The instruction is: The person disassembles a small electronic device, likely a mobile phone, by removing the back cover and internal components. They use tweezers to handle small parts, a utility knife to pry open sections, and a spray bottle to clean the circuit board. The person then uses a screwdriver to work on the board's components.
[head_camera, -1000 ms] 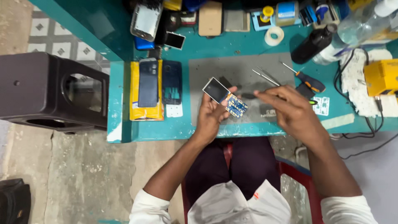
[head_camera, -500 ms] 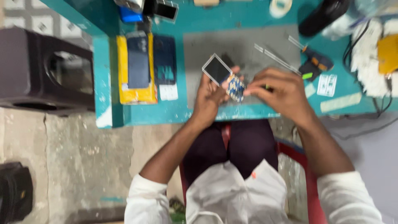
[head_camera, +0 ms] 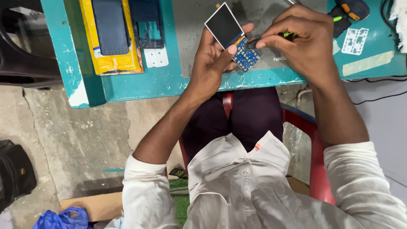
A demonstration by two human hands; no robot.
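Up close, left hand (head_camera: 212, 59) clamped on circuit board (head_camera: 245, 54), right hand (head_camera: 303, 40) pinching screwdriver (head_camera: 275, 37) just beside it

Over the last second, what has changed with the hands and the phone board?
The view has tipped down toward the lap. The left hand still holds the small circuit board with its screen; the right hand still keeps a green-handled tool at the board. Neither grip changed.

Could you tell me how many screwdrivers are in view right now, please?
2: one screwdriver in the right hand, its tip at the circuit board; another lies on the table at top right, partly cropped.
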